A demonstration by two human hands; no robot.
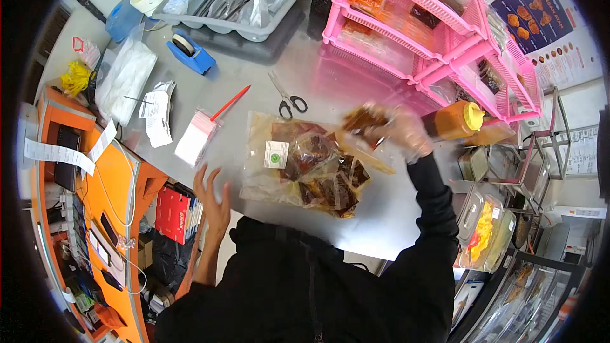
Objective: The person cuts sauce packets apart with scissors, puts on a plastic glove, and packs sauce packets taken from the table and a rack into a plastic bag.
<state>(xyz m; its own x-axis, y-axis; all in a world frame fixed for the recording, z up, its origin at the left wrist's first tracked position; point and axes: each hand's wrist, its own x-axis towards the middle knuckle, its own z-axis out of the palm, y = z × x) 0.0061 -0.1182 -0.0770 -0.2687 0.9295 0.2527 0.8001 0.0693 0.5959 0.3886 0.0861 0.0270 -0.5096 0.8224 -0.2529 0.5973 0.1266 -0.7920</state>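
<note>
Small clear plastic packet of dark-brown contents (366, 119), clamped in the fingers of the right hand (410, 130); likely light, soft, slippery, could burst if squeezed, best held by an edge. Glossy, creased. Held above the right end of a translucent plastic bag (255, 181) with similar brown packets (311, 152), on the grey metal counter (362, 232). Left hand (215, 200) empty, fingers spread apart.

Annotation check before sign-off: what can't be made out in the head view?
All in the head view:
- Right hand, exact finger grip on the brown packet: motion blur.
- Piled packets, contents: creased, shiny plastic.
- Green-marked label, print: too small.
- Paper slips, text: too small.
- Orange desk, outer side: cut off by the dark lens edge.
</note>
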